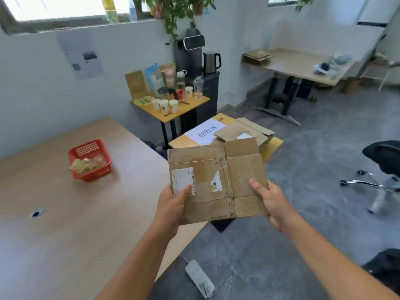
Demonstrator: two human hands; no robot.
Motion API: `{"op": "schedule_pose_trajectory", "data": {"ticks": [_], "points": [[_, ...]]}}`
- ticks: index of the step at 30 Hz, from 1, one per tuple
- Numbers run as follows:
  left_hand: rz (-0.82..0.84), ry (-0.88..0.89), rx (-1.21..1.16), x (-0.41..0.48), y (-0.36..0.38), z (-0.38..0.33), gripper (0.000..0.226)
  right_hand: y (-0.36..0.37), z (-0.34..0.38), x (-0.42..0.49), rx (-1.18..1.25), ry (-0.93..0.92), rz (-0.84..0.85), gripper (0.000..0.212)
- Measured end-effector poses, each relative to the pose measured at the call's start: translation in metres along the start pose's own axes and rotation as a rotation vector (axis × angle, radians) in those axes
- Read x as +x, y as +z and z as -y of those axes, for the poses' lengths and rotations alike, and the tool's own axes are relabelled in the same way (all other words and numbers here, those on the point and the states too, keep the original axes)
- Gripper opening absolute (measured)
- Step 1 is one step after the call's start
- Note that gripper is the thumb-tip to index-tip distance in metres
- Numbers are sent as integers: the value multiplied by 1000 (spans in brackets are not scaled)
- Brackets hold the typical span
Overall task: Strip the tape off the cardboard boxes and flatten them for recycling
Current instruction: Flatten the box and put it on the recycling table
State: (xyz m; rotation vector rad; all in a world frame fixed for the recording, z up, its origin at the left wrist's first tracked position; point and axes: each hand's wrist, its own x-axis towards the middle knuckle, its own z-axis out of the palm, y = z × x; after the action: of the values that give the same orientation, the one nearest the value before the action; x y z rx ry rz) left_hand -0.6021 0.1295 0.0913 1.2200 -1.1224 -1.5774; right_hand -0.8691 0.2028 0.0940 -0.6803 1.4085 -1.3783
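Observation:
A flattened brown cardboard box (218, 178) with a white shipping label and a torn sticker hangs in the air in front of me. My left hand (173, 204) grips its lower left edge, thumb on the label. My right hand (270, 202) grips its right edge, thumb on top. Beyond it, another flattened cardboard box (244, 131) lies on a low yellow table (181, 141) that bears a white paper sign (205, 132).
A large wooden table (65, 213) at left holds a red basket (91, 159) of crumpled tape. A side table (173, 109) with cups and bottles stands behind. A power strip (200, 278) lies on the grey floor; an office chair (378, 169) sits at right.

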Motion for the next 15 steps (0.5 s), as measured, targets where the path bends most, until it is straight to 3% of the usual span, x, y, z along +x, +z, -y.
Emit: {"op": "schedule_pose_trajectory", "data": {"ticks": [3,7,15], "points": [[49,17,17,12,76,6,24,-70,15,10,50,-13,-52,44],[68,-23,30,21,156,19,26,-143,29,18,66,17,-124,31],[62,-21,109,84,257,27,25,-221,45,83,68,1,-211,22]]}}
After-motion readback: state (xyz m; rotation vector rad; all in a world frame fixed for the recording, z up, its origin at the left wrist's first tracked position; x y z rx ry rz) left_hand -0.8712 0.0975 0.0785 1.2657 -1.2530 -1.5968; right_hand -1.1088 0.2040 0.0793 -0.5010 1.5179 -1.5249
